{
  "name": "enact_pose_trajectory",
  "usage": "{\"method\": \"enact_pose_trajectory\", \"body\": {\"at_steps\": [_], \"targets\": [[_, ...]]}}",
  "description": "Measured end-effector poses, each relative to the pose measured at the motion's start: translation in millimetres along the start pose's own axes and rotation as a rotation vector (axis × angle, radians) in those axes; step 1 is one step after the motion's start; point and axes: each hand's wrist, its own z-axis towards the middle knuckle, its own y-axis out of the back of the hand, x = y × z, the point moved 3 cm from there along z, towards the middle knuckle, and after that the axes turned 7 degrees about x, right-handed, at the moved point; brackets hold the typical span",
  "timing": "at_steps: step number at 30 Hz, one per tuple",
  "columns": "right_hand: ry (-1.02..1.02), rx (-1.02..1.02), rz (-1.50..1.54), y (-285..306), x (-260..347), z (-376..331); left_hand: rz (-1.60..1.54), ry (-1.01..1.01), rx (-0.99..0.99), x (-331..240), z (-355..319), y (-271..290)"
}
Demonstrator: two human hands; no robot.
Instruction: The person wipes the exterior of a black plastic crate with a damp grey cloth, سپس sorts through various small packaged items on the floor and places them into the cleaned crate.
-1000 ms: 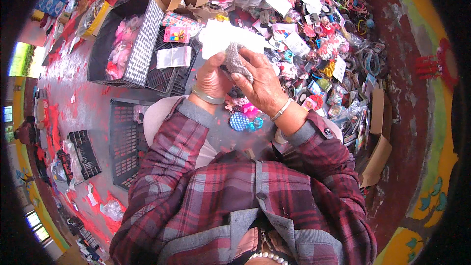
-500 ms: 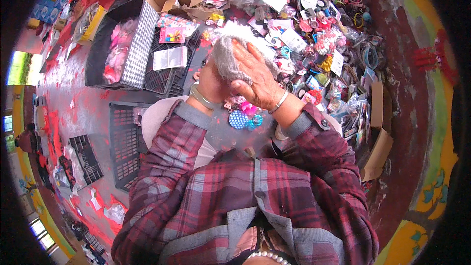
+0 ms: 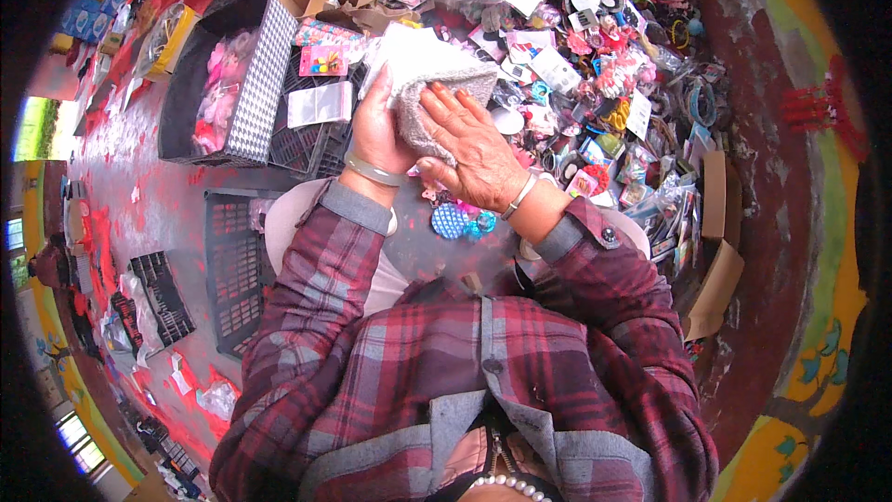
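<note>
Raised in front of me is a grey, fuzzy piece of cloth point(image 3: 469, 85), with a bright white, overexposed part point(image 3: 409, 45) at its far side. My left hand point(image 3: 379, 135) supports it from the left and beneath, thumb up along its edge; the other fingers are hidden behind it. Across its top lies my right hand point(image 3: 478, 158), fingers stretched out and flat, thumb at the near edge. Below the hands, a blue checked round piece point(image 3: 450, 221) and a turquoise hair tie point(image 3: 482, 223) rest near my lap.
A large heap of hair accessories and packets point(image 3: 595, 84) spreads ahead and right, beside an open cardboard box point(image 3: 714, 288). To the left stand a houndstooth-sided bin point(image 3: 265, 84) with pink items, a clear packet point(image 3: 321, 104) on a black crate, and another dark crate point(image 3: 216, 270).
The cloth has turned and looks flatter, with more white showing. My left hand has shifted left and its thumb now shows; my right hand's fingers have slid across the top.
</note>
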Motion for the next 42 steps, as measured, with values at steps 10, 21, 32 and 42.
{"method": "enact_pose_trajectory", "body": {"at_steps": [10,21,32,42], "targets": [[-0.760,-0.303,0.836,-18,-101,-15,0.050,-0.083,0.102,-12,-6,-31],[-0.770,0.034,-0.316,57,-58,-14,-0.001,-0.120,-0.017,-25,3,1],[-0.319,0.136,-0.247,15,-22,-6,-0.045,0.005,-0.079,-2,6,7],[-0.336,-0.123,0.014,33,-37,-9,0.146,-0.031,0.118,-5,-1,-7]]}}
